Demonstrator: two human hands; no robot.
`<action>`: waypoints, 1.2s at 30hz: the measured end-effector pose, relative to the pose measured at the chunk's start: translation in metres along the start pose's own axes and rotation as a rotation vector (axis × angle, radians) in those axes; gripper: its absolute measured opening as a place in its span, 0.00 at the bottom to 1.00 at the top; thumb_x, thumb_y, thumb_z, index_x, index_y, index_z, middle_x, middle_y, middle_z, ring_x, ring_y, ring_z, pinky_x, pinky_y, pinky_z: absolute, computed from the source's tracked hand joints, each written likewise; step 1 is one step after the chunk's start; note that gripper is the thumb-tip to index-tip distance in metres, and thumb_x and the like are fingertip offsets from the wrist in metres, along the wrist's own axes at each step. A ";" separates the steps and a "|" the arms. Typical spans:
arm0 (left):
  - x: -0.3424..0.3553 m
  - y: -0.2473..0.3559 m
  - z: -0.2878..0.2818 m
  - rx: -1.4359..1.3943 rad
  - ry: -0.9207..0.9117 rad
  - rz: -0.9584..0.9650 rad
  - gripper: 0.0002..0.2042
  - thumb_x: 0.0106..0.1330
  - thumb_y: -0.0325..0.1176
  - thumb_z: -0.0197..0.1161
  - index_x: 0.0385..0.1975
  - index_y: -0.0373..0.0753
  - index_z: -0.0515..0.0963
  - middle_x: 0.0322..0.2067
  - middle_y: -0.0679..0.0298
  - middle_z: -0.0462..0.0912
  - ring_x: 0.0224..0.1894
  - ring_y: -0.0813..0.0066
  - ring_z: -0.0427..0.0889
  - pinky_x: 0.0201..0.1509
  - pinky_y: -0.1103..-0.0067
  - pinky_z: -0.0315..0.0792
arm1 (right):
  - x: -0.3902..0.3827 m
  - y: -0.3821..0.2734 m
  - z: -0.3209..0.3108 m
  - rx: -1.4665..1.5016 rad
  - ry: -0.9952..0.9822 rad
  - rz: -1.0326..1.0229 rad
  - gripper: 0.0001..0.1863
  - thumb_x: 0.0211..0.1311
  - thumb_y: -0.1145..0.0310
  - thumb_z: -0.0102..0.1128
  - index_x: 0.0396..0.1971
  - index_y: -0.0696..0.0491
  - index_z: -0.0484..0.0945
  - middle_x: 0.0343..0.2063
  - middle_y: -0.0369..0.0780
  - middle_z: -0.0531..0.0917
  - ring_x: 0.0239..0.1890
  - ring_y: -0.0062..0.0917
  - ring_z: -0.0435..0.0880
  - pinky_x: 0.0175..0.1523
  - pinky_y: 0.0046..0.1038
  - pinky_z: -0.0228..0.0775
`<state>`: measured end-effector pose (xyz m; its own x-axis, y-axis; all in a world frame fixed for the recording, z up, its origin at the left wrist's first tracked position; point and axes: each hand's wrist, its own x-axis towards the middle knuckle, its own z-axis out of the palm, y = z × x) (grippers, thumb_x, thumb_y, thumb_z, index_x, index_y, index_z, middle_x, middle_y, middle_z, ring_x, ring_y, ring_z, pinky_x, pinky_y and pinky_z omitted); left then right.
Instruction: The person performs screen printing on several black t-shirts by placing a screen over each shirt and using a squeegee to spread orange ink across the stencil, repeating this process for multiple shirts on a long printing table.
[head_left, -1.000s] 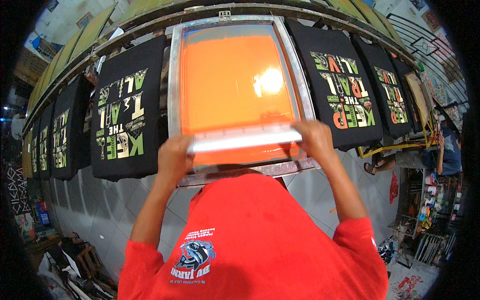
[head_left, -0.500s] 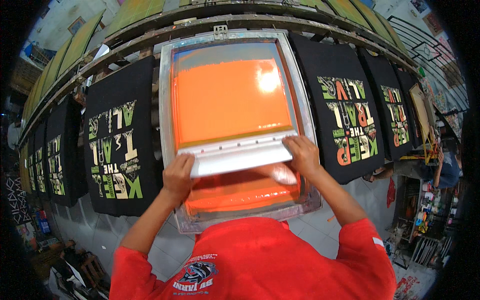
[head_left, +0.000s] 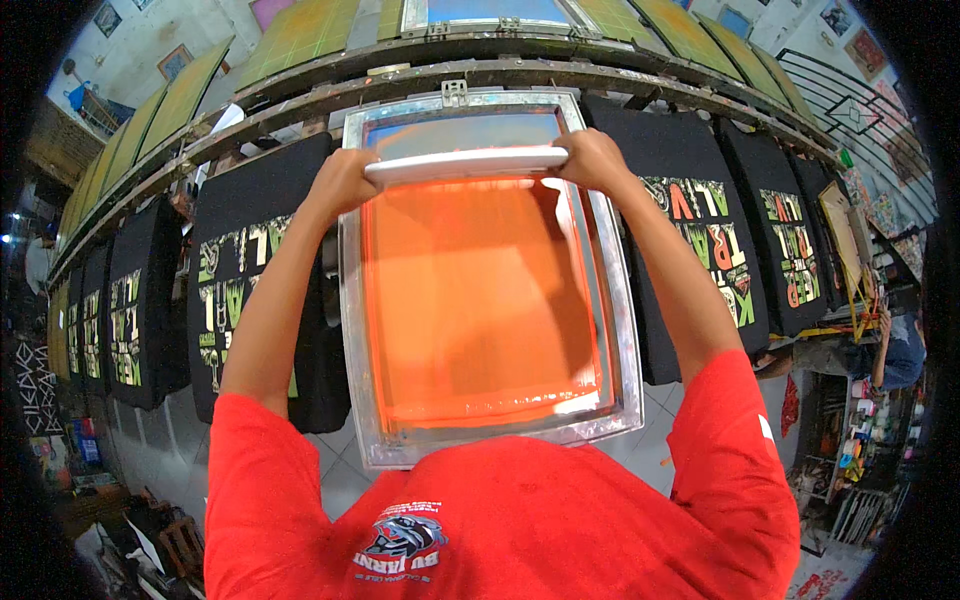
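One white squeegee [head_left: 465, 163] spans the upper part of one frame [head_left: 355, 330] of orange ink [head_left: 470, 310], left grip [head_left: 345, 180] and right grip [head_left: 592, 160] each wrapped around an end. Two forearms [head_left: 265, 310] partly hide two black shirts [head_left: 230, 185] alongside.

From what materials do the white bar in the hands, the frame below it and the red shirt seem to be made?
White bar: smooth and pale; painted metal or plastic, the look leaves this open.
Frame: probably metal, perhaps aluminium, given its grey, dull shine under stains.
Red shirt: matte, soft fabric, perhaps cotton, judging by its loose drape.
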<state>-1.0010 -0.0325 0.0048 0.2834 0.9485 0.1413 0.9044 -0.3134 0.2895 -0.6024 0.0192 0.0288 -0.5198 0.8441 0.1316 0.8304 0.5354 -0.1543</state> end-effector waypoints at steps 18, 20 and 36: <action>-0.366 0.195 0.020 -0.195 -0.087 -0.038 0.19 0.42 0.27 0.69 0.38 0.35 0.79 0.37 0.54 0.83 0.41 0.53 0.83 0.45 0.65 0.77 | -0.377 -0.157 0.002 0.160 0.030 0.045 0.18 0.36 0.74 0.69 0.34 0.50 0.82 0.33 0.37 0.86 0.35 0.32 0.84 0.38 0.33 0.78; -0.362 0.196 0.017 -0.221 -0.117 -0.037 0.18 0.41 0.24 0.66 0.38 0.33 0.79 0.38 0.54 0.82 0.42 0.54 0.83 0.46 0.67 0.78 | -0.384 -0.157 0.005 0.154 0.032 0.024 0.17 0.38 0.74 0.68 0.34 0.51 0.82 0.33 0.37 0.86 0.35 0.31 0.84 0.38 0.32 0.77; -0.157 0.074 0.067 0.052 0.116 0.004 0.16 0.48 0.28 0.69 0.39 0.38 0.79 0.38 0.55 0.83 0.40 0.53 0.83 0.41 0.65 0.78 | -0.154 -0.042 0.059 0.075 0.216 -0.063 0.17 0.40 0.71 0.72 0.35 0.51 0.81 0.32 0.41 0.85 0.35 0.36 0.83 0.40 0.36 0.76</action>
<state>-0.9577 -0.2015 -0.0595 0.2513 0.9347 0.2514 0.9196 -0.3116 0.2393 -0.5693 -0.1317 -0.0430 -0.5087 0.7872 0.3486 0.7762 0.5945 -0.2099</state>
